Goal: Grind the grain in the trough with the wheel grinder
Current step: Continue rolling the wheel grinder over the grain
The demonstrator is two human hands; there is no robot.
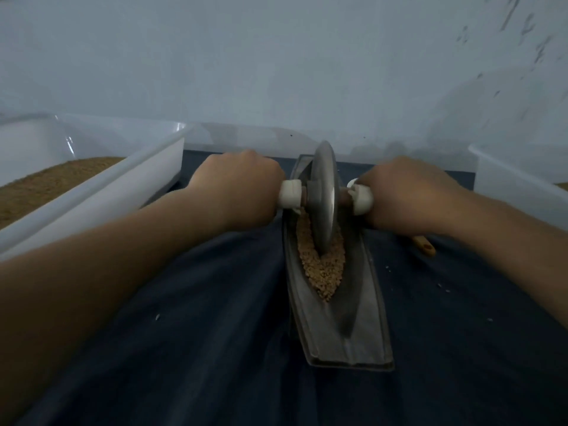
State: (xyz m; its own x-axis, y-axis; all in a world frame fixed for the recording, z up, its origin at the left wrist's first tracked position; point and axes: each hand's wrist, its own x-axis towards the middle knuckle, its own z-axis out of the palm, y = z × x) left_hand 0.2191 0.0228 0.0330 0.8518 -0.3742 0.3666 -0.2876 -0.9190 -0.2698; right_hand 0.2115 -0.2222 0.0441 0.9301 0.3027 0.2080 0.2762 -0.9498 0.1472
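Gripping the handles (290, 195) with left hand (242, 186) and right hand (405, 195) both curled tight, I reckon I should press evenly, hold the wheel (324, 192) upright, and roll it toward me through the grain (325, 272) lying mid-way along the trough (362, 318).
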